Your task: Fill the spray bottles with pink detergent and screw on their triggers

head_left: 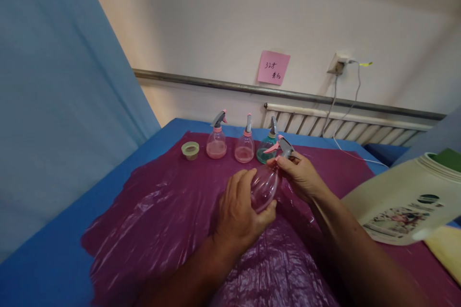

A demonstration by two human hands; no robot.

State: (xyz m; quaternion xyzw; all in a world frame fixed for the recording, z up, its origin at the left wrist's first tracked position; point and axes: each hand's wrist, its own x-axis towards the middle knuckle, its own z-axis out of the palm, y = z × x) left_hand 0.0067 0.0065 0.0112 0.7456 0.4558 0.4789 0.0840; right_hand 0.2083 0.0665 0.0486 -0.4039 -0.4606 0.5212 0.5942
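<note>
Tilted between my hands is a clear pink spray bottle (262, 189) with a grey and pink trigger head (284, 146). My left hand (237, 204) wraps round its rounded body. The fingers of my right hand (298, 172) close on the head at the neck. Behind it stand a pink spray bottle (216, 147), a second pink one (244, 152) and a green one (265, 150), the last partly hidden by the held bottle's trigger. Each of the three has liquid in the bottom.
A small round tub (190, 150) sits left of the bottles on purple plastic sheeting (154, 216) over a blue surface (54, 240). At right is a large cream jug (399, 201). Behind are a metal rail (216, 84), a radiator (306, 120) and a plugged-in cable (333, 105).
</note>
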